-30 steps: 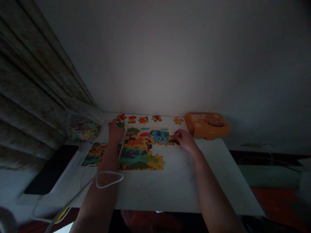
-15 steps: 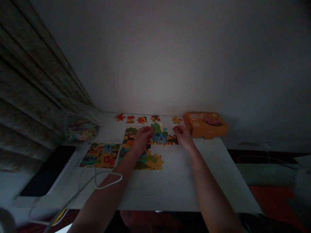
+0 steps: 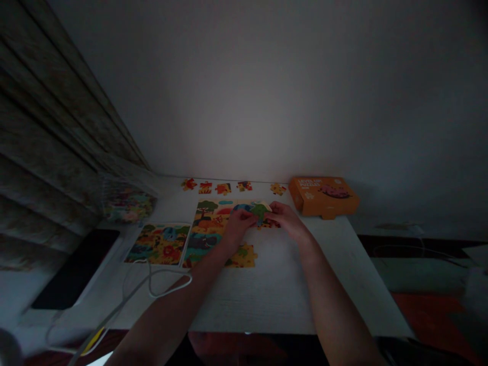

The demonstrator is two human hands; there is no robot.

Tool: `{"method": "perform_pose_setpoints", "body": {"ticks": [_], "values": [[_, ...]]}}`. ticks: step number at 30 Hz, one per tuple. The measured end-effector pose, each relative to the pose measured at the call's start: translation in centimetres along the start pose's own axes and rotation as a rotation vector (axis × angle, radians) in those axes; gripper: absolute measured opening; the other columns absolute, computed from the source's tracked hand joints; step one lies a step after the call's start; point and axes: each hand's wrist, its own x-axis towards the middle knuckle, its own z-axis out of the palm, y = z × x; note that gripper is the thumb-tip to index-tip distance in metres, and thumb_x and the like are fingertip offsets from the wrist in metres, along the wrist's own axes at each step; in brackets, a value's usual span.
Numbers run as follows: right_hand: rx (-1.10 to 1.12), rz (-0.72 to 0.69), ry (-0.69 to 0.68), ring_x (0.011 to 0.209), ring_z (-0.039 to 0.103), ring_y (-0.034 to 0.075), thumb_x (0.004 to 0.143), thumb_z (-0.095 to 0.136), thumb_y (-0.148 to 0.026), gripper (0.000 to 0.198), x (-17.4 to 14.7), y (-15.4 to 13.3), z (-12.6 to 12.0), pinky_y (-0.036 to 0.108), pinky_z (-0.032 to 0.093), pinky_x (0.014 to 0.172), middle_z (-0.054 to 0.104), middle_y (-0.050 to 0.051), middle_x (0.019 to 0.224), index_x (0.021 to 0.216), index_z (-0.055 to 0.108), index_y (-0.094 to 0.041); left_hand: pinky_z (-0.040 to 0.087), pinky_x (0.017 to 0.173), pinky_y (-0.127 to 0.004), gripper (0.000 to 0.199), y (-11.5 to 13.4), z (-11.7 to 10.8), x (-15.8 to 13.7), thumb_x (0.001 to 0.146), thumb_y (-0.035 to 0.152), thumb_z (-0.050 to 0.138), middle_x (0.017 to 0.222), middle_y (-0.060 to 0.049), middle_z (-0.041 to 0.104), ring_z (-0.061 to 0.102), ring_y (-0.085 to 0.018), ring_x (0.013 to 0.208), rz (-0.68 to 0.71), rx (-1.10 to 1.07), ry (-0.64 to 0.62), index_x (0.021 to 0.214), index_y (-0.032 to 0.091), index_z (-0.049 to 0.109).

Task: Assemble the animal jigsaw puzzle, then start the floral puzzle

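A partly joined jigsaw puzzle with an animal scene lies on the white table. At its upper right side is a green puzzle piece, tilted, between my two hands. My left hand pinches the piece's lower left edge, its forearm crossing part of the puzzle. From the other side my right hand has its fingers closed at the piece's right edge. Fingers partly hide the pieces beneath. Several loose puzzle pieces lie in a row along the wall, with another loose piece behind my right hand.
An orange puzzle box stands at the back right. Left of the puzzle is a picture card, with a white cable looping in front. A black tablet-like slab and a clear bag of pieces are farther left.
The green piece has moved right and toward me with my left hand, and is now between both hands. My right hand has shifted slightly left to meet it.
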Motion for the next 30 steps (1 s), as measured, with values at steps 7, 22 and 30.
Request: {"method": "perform_pose_setpoints", "body": {"ticks": [7,22,30], "values": [[0.015,-0.243,0.455,0.057,0.058,0.015,0.065,0.082,-0.052,0.046,1.9,1.8,-2.2,0.026,0.043,0.052,0.064,-0.003,0.068,0.095,0.061,-0.024,0.025,0.123,-0.059,0.043,-0.5,-0.5,-1.4,0.093,0.031,0.067,0.157,-0.012,0.048,0.04,-0.033,0.148,0.539,1.032,-0.236,0.136,0.024,0.062],[-0.438,-0.253,0.466,0.083,0.068,0.023,0.084,0.059,-0.037,0.038,3.6,4.5,-3.6,0.04,0.054,0.085,0.073,0.007,0.091,0.115,0.072,-0.02,0.016,0.123,-0.067,0.052,-0.1,-0.4,-2.1,0.099,0.051,0.055,0.163,-0.011,0.042,0.032,-0.037,0.152,0.498,1.297,-0.386,0.148,0.031,0.053],[-0.622,-0.188,0.355,0.088,0.066,0.022,0.083,0.062,-0.025,0.038,3.5,3.9,-3.7,0.039,0.053,0.088,0.073,0.007,0.099,0.12,0.072,-0.02,0.015,0.123,-0.068,0.047,-0.1,-0.4,-2.3,0.1,0.046,0.055,0.16,-0.011,0.046,0.035,-0.037,0.151,0.522,1.266,-0.364,0.145,0.032,0.055]]}}
